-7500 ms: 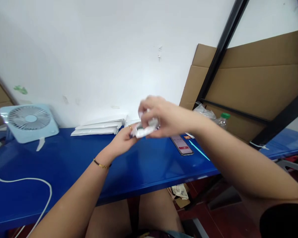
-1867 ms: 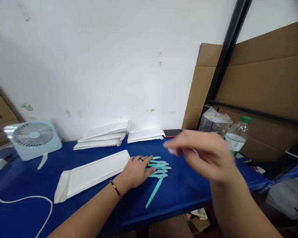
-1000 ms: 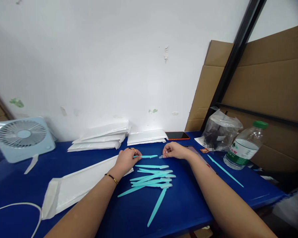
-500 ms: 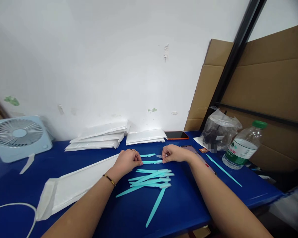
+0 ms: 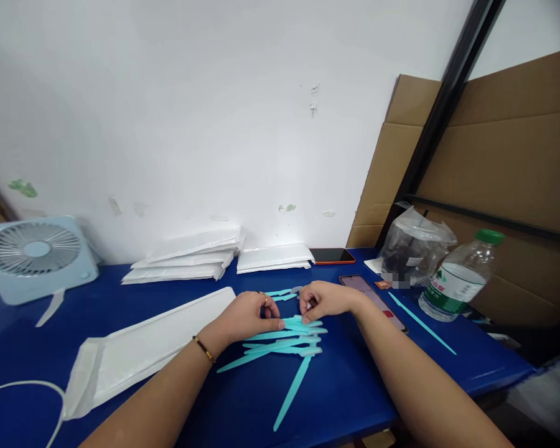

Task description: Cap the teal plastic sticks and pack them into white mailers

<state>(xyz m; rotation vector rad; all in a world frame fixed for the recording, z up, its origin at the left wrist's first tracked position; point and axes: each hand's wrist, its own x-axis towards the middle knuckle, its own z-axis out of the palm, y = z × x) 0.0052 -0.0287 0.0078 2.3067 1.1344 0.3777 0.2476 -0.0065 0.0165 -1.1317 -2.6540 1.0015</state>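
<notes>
My left hand [image 5: 256, 316] has its thumb and fingers closed on the handle end of a turquoise eyebrow razor [image 5: 293, 323] at the far side of a loose pile. The fingers of my right hand [image 5: 324, 300] pinch the same razor near its clear-capped head. Below them several more eyebrow razors [image 5: 280, 343] lie crossed over each other, heads to the right. One razor [image 5: 292, 393] points down towards the table's front edge. Just beyond my hands, two razors [image 5: 280, 292] lie side by side, partly hidden by my fingers.
A white padded mailer [image 5: 154, 342] lies left of my hands on the blue table [image 5: 354, 392]. More mailers [image 5: 186, 255] are stacked by the wall. A fan [image 5: 37, 255] stands left; phones [image 5: 373, 302], a single razor [image 5: 422, 323], a bottle [image 5: 462, 277] and a bagged cup [image 5: 413, 242] are right.
Both hands have moved nearer, from a razor behind the pile to one at the pile's far side. The razor held before now lies beside the other one at the back.
</notes>
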